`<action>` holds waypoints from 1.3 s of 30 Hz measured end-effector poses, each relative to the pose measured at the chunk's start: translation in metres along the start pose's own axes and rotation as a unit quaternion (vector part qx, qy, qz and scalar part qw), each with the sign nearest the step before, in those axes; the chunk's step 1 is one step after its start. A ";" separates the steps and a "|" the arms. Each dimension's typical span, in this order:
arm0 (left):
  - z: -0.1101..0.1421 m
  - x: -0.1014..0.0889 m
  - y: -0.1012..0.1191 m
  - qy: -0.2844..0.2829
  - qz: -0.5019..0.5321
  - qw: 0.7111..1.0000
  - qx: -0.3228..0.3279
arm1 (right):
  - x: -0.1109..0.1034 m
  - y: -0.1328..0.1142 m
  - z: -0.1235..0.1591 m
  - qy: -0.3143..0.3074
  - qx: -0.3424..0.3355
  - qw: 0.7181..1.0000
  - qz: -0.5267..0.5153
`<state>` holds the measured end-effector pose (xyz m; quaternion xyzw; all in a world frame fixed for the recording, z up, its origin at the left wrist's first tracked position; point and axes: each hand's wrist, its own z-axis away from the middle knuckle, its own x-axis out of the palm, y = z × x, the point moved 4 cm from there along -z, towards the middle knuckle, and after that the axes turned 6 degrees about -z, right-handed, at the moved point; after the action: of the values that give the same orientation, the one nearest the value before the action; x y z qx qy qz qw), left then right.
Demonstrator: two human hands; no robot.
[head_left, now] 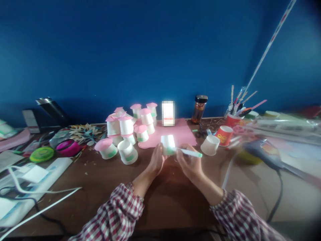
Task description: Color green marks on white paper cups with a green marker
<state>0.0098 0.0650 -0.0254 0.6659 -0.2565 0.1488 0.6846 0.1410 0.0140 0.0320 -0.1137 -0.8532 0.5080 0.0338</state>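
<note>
In the head view my left hand is closed around a small white paper cup, tilted, with green colouring at its lower part. My right hand grips a white marker pen with a green end; its tip side meets the cup's green area. Pink paper sheets lie just beyond both hands. To the left stand several white cups with pink paper tops, some stacked and some marked green. A cup without a pink top is nearest to my left hand.
A plain white cup and a red cup stand right, before a red pen holder. A dark-lidded jar stands at the wall. A glue gun lies right; a power strip and magenta tape lie left.
</note>
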 end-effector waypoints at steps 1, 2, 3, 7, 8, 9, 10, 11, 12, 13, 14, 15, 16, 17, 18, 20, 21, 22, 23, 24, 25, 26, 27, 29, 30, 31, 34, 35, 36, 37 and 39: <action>0.000 0.002 0.002 -0.013 -0.006 1.000 0.008 | -0.001 -0.001 0.000 0.013 -0.004 1.000 -0.009; -0.001 0.004 0.004 -0.016 -0.014 1.000 0.010 | -0.002 -0.001 -0.001 0.025 -0.006 1.000 -0.018; -0.001 0.005 0.006 -0.014 -0.020 1.000 0.004 | -0.003 -0.001 -0.001 0.034 -0.004 0.999 -0.029; -0.003 0.006 0.009 0.014 0.000 0.999 -0.045 | -0.004 0.000 -0.002 0.041 0.011 0.998 -0.055; -0.003 0.006 0.009 0.020 0.007 0.998 -0.050 | -0.004 0.000 -0.002 0.041 0.010 0.998 -0.054; -0.003 0.006 0.010 0.029 0.013 0.998 -0.051 | -0.004 0.000 -0.003 0.042 0.009 0.998 -0.049; -0.003 0.006 0.010 0.036 0.017 0.998 -0.051 | -0.004 0.000 -0.002 0.041 0.006 0.998 -0.040; -0.003 0.006 0.011 0.041 0.020 0.998 -0.049 | -0.004 0.000 -0.002 0.040 0.002 0.999 -0.029; -0.002 0.007 0.011 0.043 0.021 0.998 -0.046 | -0.004 0.000 -0.002 0.037 -0.003 0.999 -0.017; -0.002 0.007 0.011 0.043 0.021 0.998 -0.042 | -0.004 0.000 -0.002 0.033 -0.007 0.999 -0.004; -0.002 0.007 0.011 0.040 0.018 0.998 -0.038 | -0.003 0.000 -0.002 0.028 -0.011 1.000 0.007; -0.002 0.007 0.010 0.036 0.013 0.999 -0.034 | -0.003 0.000 -0.001 0.022 -0.013 1.000 0.018; -0.003 0.006 0.010 0.032 0.009 0.999 -0.030 | -0.002 0.000 -0.001 0.016 -0.014 0.999 0.026; -0.003 0.006 0.009 0.028 0.003 0.999 -0.027 | -0.001 0.000 -0.001 0.012 -0.014 0.999 0.031; -0.003 0.005 0.008 0.023 -0.002 0.999 -0.025 | -0.001 0.000 -0.001 0.009 -0.015 0.999 0.034; -0.004 0.004 0.007 0.018 -0.012 0.999 -0.024 | 0.000 -0.001 -0.001 0.009 -0.019 0.999 0.036; -0.004 0.004 0.006 0.015 -0.016 0.999 -0.025 | 0.000 -0.001 -0.001 0.010 -0.021 0.999 0.037; -0.004 0.004 0.006 0.012 -0.018 0.999 -0.027 | 0.000 -0.001 -0.001 0.013 -0.022 0.999 0.041; -0.004 0.005 0.006 0.008 -0.019 0.999 -0.029 | 0.000 -0.001 -0.001 0.015 -0.023 0.999 0.045; -0.004 0.005 0.006 0.005 -0.020 0.999 -0.031 | -0.001 -0.001 -0.001 0.017 -0.024 0.998 0.050; -0.004 0.006 0.006 0.003 -0.020 0.999 -0.032 | -0.001 -0.001 -0.001 0.018 -0.024 0.998 0.054; -0.004 0.006 0.007 0.002 -0.020 0.999 -0.033 | -0.001 -0.001 -0.001 0.018 -0.024 0.998 0.056; -0.004 0.006 0.007 0.002 -0.021 0.999 -0.032 | -0.001 -0.001 -0.001 0.015 -0.024 0.998 0.057; -0.004 0.006 0.008 0.007 -0.020 0.999 -0.036 | -0.001 -0.002 -0.001 0.002 -0.023 0.998 0.056; -0.004 0.006 0.008 0.016 -0.018 0.999 -0.039 | 0.000 -0.002 -0.001 -0.007 -0.022 0.998 0.054; -0.004 0.005 0.008 0.026 -0.014 0.999 -0.044 | 0.000 -0.002 -0.001 -0.017 -0.019 0.998 0.051; -0.005 0.003 0.007 0.049 -0.002 0.997 -0.055 | 0.002 -0.002 0.000 -0.033 -0.004 0.999 0.025; -0.005 0.003 0.007 0.047 -0.001 0.997 -0.056 | 0.002 -0.001 0.000 -0.031 0.000 0.999 0.013; -0.005 0.004 0.007 0.039 -0.002 0.998 -0.056 | 0.002 0.000 0.001 -0.027 0.004 1.000 0.001; -0.005 0.004 0.007 0.029 -0.004 0.998 -0.056 | 0.001 0.001 0.000 -0.024 0.008 1.000 -0.010; -0.004 0.006 0.007 0.011 -0.007 0.998 -0.058 | 0.002 0.003 0.000 -0.028 0.013 0.999 -0.023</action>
<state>0.0116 0.0686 -0.0159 0.6254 -0.2525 0.1365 0.7256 0.1399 0.0156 0.0295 -0.0796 -0.8495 0.5210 0.0227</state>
